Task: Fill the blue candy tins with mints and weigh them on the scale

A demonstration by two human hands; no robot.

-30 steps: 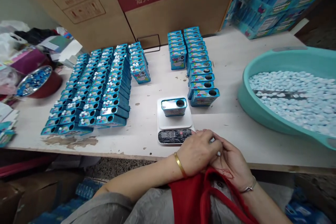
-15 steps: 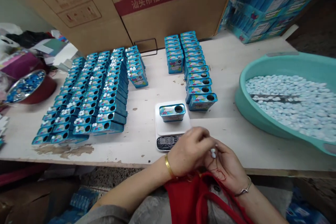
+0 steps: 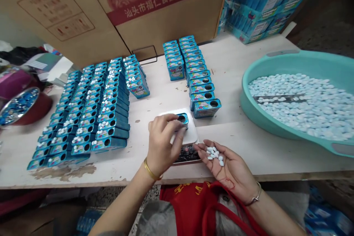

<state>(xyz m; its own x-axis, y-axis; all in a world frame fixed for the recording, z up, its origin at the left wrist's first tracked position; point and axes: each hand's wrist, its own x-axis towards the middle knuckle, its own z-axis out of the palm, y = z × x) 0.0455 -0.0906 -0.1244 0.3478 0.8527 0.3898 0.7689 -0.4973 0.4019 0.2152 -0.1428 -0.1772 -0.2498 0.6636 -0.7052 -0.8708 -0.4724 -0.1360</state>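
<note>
My left hand (image 3: pixel 164 138) is above the white scale (image 3: pixel 190 118), its fingers drawn together over a blue tin (image 3: pixel 184 118) that stands there. The hand covers most of this tin, though its round dark opening shows past the fingers. What the left fingertips hold is hidden and blurred. My right hand (image 3: pixel 228 166) is palm up and cupped to the right of the scale. Several pale blue-white candies (image 3: pixel 213 152) lie in its palm. The scale's display is largely covered by the left hand.
Rows of blue tins (image 3: pixel 91 110) with white candies on their lids stand at left; two more rows of tins (image 3: pixel 199 77) stand behind the scale. A teal basin (image 3: pixel 246 107) of candies is at right. A cardboard box (image 3: pixel 166 22) and wrapped packs (image 3: pixel 257 11) stand behind.
My left hand has moved from the right palm to the tin on the scale. The right hand has opened out, showing the candies in it. The view has shifted slightly.
</note>
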